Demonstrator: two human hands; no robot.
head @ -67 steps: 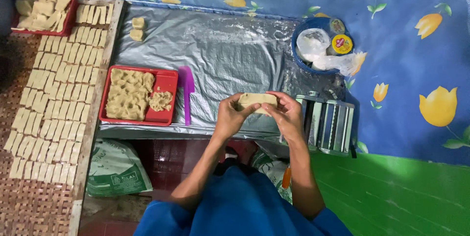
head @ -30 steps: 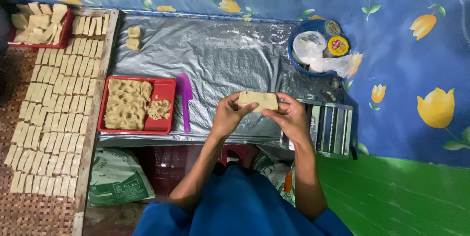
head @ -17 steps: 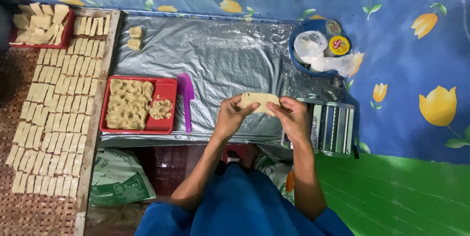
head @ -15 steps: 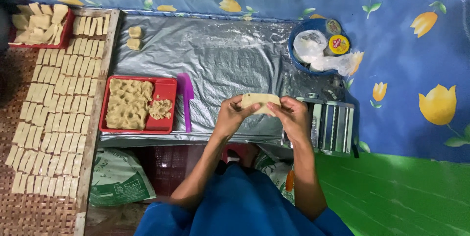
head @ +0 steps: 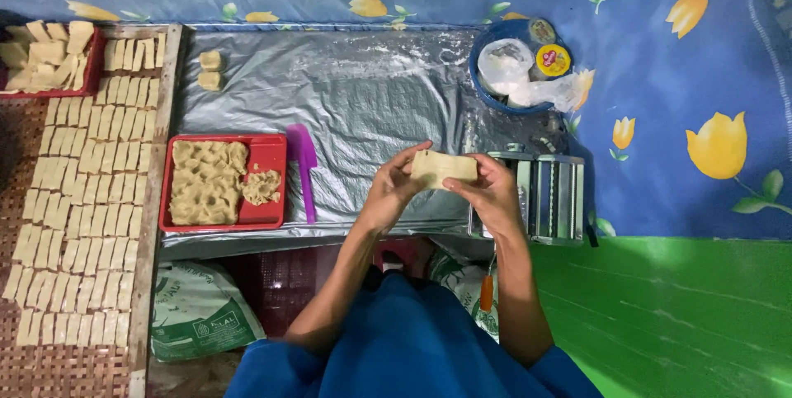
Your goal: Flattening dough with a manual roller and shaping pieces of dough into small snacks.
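Note:
Both of my hands hold one flat, pale piece of dough (head: 443, 169) above the front edge of a silver plastic sheet (head: 363, 101). My left hand (head: 394, 188) pinches its left end and my right hand (head: 491, 192) grips its right end. A metal dough roller machine (head: 549, 196) stands just right of my right hand. To the left, a red tray (head: 268, 159) holds a mass of dough (head: 205, 182), and a purple scraper (head: 303, 163) lies beside it.
A woven tray (head: 74, 200) at the left carries rows of several cut dough pieces. A second red tray (head: 49, 56) of pieces sits at the far left. Two dough lumps (head: 209, 70) lie on the sheet. A blue bowl (head: 487, 97) holds plastic bags and small tins. A sack (head: 198, 315) lies below.
My hands have kept hold of the dough piece, turning and pressing it slightly in place. Nothing else has moved.

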